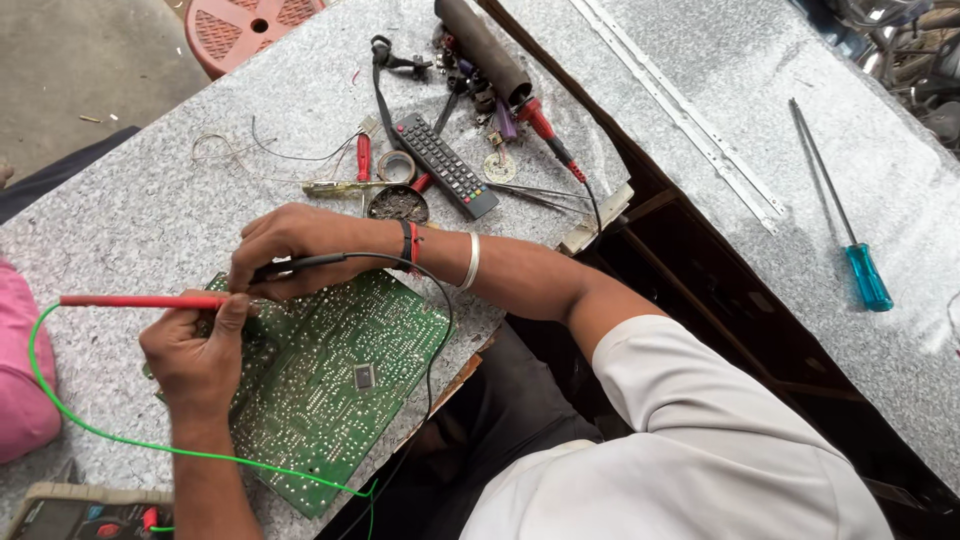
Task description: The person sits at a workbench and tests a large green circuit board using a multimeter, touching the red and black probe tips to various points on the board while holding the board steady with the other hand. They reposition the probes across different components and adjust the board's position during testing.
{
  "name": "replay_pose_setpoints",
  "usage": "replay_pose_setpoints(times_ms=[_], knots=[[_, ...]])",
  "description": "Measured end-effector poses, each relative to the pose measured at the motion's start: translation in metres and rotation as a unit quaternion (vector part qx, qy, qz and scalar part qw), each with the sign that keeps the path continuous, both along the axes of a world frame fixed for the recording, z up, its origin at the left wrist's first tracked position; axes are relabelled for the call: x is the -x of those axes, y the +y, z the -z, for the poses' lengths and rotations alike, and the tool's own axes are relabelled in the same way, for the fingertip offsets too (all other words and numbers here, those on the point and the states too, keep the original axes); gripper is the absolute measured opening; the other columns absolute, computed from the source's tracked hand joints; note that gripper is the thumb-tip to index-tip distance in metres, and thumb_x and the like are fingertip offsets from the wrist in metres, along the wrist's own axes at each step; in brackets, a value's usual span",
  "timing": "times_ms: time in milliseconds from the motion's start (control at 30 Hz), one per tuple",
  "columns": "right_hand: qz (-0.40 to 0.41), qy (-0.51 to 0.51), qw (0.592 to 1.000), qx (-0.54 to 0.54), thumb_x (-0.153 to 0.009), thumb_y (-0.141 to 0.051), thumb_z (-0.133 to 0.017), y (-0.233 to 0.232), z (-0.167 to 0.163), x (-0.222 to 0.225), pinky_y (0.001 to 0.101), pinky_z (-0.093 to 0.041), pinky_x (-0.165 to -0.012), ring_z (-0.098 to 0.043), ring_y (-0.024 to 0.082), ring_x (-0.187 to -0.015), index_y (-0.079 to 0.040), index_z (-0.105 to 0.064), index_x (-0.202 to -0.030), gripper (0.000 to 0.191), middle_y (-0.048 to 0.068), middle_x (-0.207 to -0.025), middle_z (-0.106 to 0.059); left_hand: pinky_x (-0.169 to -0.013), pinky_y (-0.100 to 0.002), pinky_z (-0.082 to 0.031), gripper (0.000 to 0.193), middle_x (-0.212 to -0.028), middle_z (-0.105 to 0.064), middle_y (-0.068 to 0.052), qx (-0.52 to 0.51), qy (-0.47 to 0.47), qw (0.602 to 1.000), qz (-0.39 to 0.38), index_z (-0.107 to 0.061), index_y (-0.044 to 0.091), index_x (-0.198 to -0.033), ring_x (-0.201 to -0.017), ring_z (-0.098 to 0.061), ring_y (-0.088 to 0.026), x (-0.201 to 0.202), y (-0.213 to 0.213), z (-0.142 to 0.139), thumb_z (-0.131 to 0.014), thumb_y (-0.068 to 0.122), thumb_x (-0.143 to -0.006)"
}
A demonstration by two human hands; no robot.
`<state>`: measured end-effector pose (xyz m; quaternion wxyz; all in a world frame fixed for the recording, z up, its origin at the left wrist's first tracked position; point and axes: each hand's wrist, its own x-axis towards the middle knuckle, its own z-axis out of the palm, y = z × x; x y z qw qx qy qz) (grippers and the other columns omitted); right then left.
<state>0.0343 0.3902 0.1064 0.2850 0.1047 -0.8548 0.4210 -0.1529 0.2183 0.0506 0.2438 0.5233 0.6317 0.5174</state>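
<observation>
A green circuit board lies solder side up at the near edge of a speckled grey table. My left hand rests on the board's left part and holds a red test probe, whose lead is a green wire. My right hand, with bands on its wrist, grips a black test probe just above the left hand. A black lead runs from it down past the board. The two probe tips meet the board between my hands and are hidden by my fingers.
A multimeter sits at the bottom left. Behind the board lie a black remote, a tape roll, a round tin, a red-handled tool and loose wires. A blue screwdriver and metal strips lie on the right table.
</observation>
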Motion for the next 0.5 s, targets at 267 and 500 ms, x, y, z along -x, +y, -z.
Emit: replay_pose_setpoints(times_ms=[267,500], knots=[[0.004,-0.003,1.0,-0.022,-0.088,-0.012,-0.077,0.0,0.005,0.002,0.0385,-0.056,-0.078,-0.069,0.024,-0.09,-0.009,-0.07,-0.107,0.02,0.004,-0.092,-0.072,-0.058,-0.024,-0.037,0.03,-0.074,-0.066,0.001,0.021,0.013,1.0,-0.015,-0.075,0.001,-0.094,-0.065,-0.051,-0.004,-0.004,0.002,-0.005,-0.08,0.029,-0.101],[0.026,-0.026,0.998,-0.048,-0.087,-0.017,-0.079,-0.001,0.012,0.006,0.038,-0.054,-0.069,-0.068,0.023,-0.083,-0.013,-0.07,-0.104,0.02,0.002,-0.084,-0.069,-0.06,-0.023,-0.04,0.032,-0.077,-0.067,0.001,0.014,0.016,1.0,-0.009,-0.073,-0.001,-0.094,-0.068,-0.052,-0.003,-0.002,0.001,-0.004,-0.08,0.029,-0.103]])
